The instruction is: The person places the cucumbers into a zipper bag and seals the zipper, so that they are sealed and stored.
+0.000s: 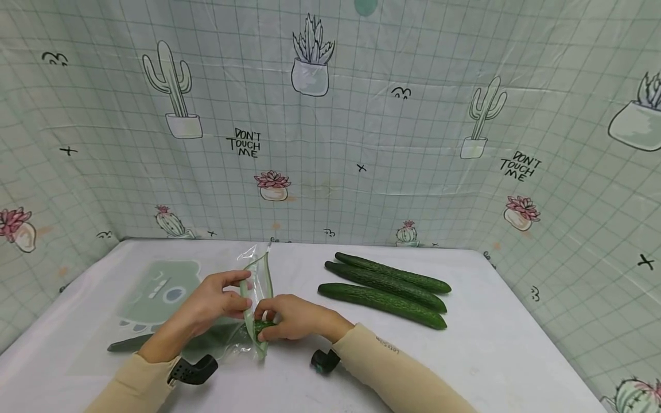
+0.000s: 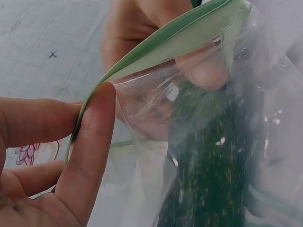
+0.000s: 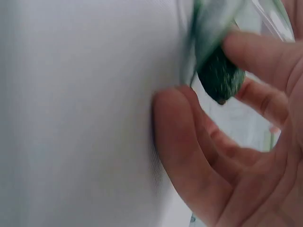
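A clear zip bag with a pale green cartoon print lies on the table, its mouth edged in green. Inside it is a dark green cucumber, one end pointing left and the other at the mouth. My left hand pinches one lip of the mouth between thumb and fingers, holding it apart from the other lip. At the mouth, my right hand grips the cucumber's near end. The right wrist view shows the thumb on the cucumber's tip and the fingers curled around it.
Three long cucumbers lie side by side on the white table, right of the bag. A curtain with cactus prints hangs behind and at both sides. Each wrist carries a small black camera.
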A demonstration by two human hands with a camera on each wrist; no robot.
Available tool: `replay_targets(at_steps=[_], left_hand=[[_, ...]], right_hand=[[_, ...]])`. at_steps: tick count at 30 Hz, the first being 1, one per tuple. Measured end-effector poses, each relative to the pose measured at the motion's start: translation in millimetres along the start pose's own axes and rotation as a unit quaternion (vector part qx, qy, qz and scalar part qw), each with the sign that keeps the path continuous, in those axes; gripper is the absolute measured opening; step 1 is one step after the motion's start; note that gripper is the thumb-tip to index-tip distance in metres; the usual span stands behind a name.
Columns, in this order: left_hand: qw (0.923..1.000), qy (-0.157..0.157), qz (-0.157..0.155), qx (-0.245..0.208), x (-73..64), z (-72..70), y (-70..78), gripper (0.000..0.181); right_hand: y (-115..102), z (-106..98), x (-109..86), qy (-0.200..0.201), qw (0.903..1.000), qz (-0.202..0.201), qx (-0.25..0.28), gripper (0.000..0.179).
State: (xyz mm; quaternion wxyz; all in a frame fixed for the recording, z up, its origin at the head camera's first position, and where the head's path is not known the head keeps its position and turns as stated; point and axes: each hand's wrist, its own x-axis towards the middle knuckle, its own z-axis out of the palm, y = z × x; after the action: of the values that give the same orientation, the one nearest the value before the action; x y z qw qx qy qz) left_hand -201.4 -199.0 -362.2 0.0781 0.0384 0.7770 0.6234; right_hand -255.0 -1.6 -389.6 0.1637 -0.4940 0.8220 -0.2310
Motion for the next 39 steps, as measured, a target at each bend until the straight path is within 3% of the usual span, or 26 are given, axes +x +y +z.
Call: replay_targets(at_steps=[4, 9, 17, 21, 26, 29, 39], left_hand=[[1.0, 0.007, -0.003, 0.003, -0.1, -0.4, 0.9, 0.07], [1.0, 0.008, -0.002, -0.003, -0.1, -0.7, 2.2, 0.071], [1.0, 0.004, 0.0, -0.004, -0.6, -1.6, 1.3, 0.071], [1.0, 0.003, 0.0, -0.004, -0.1, -1.8, 0.0, 0.071], [1.0, 0.006, 0.002, -0.004, 0.6, -1.4, -0.5, 0.071], [0.9999, 0.008, 0.005, -0.006, 1.0, -1.6, -0.1, 0.071], [0.9999, 0.008, 0.005, -0.013, 0.7, -2.4, 0.1, 0.071]], right_hand=[[-2.3, 4.0, 2.0, 0.012, 0.9992, 0.038, 0.001, 0.025], [-0.9, 5.4, -1.1, 0.009, 0.9939, 0.094, 0.057, 0.013], [2.2, 4.8, 1.0, 0.01, 0.9997, -0.001, -0.024, 0.015], [-0.5, 6.4, 2.0, 0.01, 0.9995, 0.009, -0.027, 0.018], [-1.9, 8.1, 1.1, 0.002, 0.997, 0.063, 0.045, 0.01], [-0.7, 8.8, 0.9, -0.001, 0.9938, 0.079, 0.078, 0.015], [1.1, 8.4, 1.0, -0.001, 0.9962, 0.036, 0.079, 0.021]])
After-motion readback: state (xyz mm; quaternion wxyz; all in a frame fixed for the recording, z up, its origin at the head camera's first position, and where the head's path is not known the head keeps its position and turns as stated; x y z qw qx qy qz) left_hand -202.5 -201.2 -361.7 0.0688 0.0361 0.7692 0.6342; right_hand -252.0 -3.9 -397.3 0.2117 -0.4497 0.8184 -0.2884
